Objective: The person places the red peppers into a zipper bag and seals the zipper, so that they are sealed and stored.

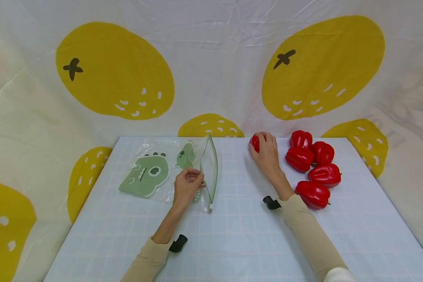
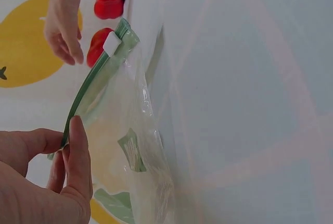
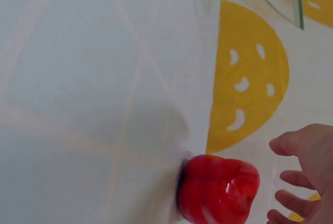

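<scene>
A clear zip bag (image 1: pixel 146 176) with a green dinosaur print lies on the table's left half. My left hand (image 1: pixel 187 188) pinches one side of its green zip edge between thumb and fingers, and the mouth gapes. At the near end of the zip is a white slider (image 2: pixel 111 43). Towards the table's far edge, my right hand (image 1: pixel 268 154) is over a single red bell pepper (image 1: pixel 254 143). In the right wrist view its spread fingers (image 3: pixel 296 177) stand apart from that pepper, with nothing between them.
Several more red bell peppers, among them a near one (image 1: pixel 313 194), sit in a group right of my right hand. The pale checked tabletop (image 1: pixel 232 243) meets a white cloth backdrop (image 1: pixel 218 78) printed with yellow fruit.
</scene>
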Demonstrator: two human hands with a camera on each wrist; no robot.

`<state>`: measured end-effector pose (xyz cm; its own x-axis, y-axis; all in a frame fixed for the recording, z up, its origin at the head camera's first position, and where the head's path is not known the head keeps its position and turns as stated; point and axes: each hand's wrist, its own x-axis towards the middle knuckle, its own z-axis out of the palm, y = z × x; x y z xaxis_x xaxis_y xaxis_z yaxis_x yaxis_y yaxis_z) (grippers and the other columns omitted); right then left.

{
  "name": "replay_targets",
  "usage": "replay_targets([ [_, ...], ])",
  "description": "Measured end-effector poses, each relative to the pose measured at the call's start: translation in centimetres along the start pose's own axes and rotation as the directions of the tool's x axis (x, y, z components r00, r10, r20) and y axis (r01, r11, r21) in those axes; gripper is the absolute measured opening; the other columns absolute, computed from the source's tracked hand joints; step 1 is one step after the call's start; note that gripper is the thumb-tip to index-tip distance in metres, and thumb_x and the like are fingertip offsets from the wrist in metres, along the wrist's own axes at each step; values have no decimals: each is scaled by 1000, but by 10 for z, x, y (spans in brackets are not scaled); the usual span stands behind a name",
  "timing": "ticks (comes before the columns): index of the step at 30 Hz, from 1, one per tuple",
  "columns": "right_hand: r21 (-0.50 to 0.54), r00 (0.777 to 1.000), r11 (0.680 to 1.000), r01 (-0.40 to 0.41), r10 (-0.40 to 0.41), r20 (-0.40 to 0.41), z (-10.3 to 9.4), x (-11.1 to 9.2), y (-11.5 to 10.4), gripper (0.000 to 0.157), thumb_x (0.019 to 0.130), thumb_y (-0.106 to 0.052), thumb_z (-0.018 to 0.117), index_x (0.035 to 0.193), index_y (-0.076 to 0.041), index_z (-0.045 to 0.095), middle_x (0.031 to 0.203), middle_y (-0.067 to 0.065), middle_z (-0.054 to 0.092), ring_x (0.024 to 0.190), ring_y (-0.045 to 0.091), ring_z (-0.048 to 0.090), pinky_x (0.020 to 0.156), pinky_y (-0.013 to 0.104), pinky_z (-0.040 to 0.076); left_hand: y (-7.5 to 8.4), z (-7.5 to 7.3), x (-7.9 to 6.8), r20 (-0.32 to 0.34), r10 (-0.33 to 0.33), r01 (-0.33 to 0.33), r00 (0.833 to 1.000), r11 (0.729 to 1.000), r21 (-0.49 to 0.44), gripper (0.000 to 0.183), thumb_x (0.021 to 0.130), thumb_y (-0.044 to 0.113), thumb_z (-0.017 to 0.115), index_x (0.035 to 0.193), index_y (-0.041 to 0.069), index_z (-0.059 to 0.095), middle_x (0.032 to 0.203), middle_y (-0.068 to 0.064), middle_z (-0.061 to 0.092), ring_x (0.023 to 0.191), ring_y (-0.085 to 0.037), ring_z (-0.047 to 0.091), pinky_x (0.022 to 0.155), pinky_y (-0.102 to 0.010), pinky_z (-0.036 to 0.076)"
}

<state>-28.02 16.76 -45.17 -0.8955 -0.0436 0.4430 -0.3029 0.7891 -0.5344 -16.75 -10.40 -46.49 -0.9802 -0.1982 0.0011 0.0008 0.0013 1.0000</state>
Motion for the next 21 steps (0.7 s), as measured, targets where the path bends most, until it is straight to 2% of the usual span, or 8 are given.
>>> replay_targets([
  [4,-16,995,996,-88,88,51,-2,5,4,54,91,-17,77,138,-1,55,146,21,46,137,39,38,104,60,48,0,1,0,2,-1,1,1000,1000,2,14,91,-3,71,101,-10,64,88,-19,69,68,-13,67,64,-29,62],
  [8,-39,987,989,-140,143,76,-1,7,9,61,91,-18,77,143,-1,51,149,22,43,140,40,34,104,61,48,0,1,0,8,-8,8,1000,1000,4,15,91,-2,72,102,-9,64,89,-19,68,69,-14,68,64,-29,62],
  [15,-78,977,982,-175,183,107,0,8,14,65,92,-21,75,146,1,47,148,26,42,138,43,35,109,63,42,-1,1,0,11,-9,9,1000,1000,14,14,91,-2,73,101,-6,65,88,-16,68,69,-14,68,64,-31,63],
  [21,-84,969,978,-189,200,147,-1,7,13,70,91,-23,76,148,0,43,149,26,41,135,43,37,106,63,44,-1,1,0,9,-3,2,1000,1000,19,13,91,-1,73,100,-6,65,88,-16,68,69,-15,69,64,-32,63],
])
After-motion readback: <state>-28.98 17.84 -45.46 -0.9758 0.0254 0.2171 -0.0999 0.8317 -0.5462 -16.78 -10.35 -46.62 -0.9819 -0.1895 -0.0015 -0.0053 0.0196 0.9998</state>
